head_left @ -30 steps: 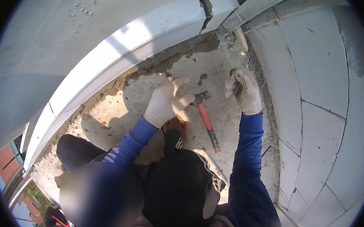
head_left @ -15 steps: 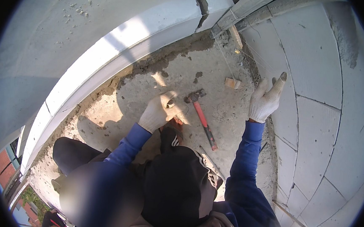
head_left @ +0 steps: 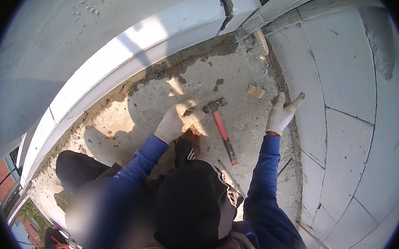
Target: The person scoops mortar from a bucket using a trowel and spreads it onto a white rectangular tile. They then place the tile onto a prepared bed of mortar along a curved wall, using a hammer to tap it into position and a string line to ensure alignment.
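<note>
My left hand (head_left: pixel 175 121), in a pale knit glove, hovers above my foot near the middle, its fingers curled in toward the thumb. Whatever it may be holding is too small to make out. To its right, a hammer (head_left: pixel 222 131) with a red and black handle lies on the concrete floor, head toward the far side. My right hand (head_left: pixel 282 113), gloved too, reaches out beside the right block wall (head_left: pixel 343 148). Its fingers are spread and nothing shows in them. A thin string (head_left: pixel 251 63) runs down from the far corner.
A small wooden block (head_left: pixel 256 91) lies on the floor beyond the hammer. A wood strip (head_left: pixel 261 43) stands at the far corner. The low white block wall (head_left: pixel 121 49) curves along the left, with a cracked mortar joint near its far end. A slim rod (head_left: pixel 232 177) lies by my knee.
My right hand has come down and slightly left, nearer to me. The left hand has barely shifted, its fingers turning a little. The hammer and wooden block stay where they were.
</note>
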`<state>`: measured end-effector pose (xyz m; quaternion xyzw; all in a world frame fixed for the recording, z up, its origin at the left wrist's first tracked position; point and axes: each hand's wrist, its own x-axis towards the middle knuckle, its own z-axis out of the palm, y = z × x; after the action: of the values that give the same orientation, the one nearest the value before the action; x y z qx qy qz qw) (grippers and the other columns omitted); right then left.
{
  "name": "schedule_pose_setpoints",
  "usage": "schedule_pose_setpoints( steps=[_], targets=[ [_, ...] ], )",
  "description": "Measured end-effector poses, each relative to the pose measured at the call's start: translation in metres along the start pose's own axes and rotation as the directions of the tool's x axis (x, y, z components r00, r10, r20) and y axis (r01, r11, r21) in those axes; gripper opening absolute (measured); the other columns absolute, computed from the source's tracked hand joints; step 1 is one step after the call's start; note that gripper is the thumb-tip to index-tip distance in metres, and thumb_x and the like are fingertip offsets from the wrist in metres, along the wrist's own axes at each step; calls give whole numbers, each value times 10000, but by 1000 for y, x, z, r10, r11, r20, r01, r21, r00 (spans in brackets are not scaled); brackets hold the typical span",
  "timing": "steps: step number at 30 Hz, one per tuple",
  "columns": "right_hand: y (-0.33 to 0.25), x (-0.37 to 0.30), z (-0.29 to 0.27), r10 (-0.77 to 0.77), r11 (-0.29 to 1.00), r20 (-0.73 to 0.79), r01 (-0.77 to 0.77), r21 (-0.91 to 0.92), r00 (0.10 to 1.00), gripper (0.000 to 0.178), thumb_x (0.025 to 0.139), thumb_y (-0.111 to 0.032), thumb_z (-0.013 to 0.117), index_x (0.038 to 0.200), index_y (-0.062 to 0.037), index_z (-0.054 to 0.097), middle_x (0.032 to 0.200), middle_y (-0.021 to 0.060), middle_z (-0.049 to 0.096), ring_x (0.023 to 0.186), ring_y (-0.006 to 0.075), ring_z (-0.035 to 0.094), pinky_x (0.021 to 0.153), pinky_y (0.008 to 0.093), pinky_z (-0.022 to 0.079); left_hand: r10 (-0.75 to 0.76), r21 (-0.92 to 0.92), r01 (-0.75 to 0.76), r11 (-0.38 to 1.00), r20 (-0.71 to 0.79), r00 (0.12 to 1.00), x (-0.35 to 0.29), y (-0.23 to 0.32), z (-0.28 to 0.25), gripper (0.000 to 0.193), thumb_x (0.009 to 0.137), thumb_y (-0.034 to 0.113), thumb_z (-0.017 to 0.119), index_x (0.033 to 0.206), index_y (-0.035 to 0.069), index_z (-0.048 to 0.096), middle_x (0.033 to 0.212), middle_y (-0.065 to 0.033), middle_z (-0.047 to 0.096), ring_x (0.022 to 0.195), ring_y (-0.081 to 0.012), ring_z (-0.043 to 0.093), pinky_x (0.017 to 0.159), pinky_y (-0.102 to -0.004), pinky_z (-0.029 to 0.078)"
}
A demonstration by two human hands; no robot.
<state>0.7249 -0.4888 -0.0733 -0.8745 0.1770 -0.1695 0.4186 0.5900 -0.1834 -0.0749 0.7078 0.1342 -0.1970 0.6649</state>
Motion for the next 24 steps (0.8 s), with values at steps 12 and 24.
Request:
schedule_pose_setpoints(
  steps=[12, 24],
  targets=[
    [-81, -22, -48, 230, 860, 708, -480, 173, 667, 434, 1088, -182, 583, 1477, 12, 595, 882, 21, 653, 632, 79, 555, 558, 281, 477, -197, -467, 289, 836, 236, 952, 43, 35, 43, 556, 1065, 331, 708, 1512, 13, 614, 1309, -137, 737, 1063, -195, 733, 852, -286, 610],
    [7, -18, 21, 395, 705, 494, -601, 378, 774, 340, 1119, -295, 602, 1379, -80, 639, 1256, 123, 750, 1018, 251, 766, 805, 372, 620, -206, -610, 273, 743, 179, 962, 81, 30, 70, 345, 1074, 316, 699, 1176, -5, 774, 759, 8, 609, 658, -107, 565, 647, -298, 493]
  ],
)
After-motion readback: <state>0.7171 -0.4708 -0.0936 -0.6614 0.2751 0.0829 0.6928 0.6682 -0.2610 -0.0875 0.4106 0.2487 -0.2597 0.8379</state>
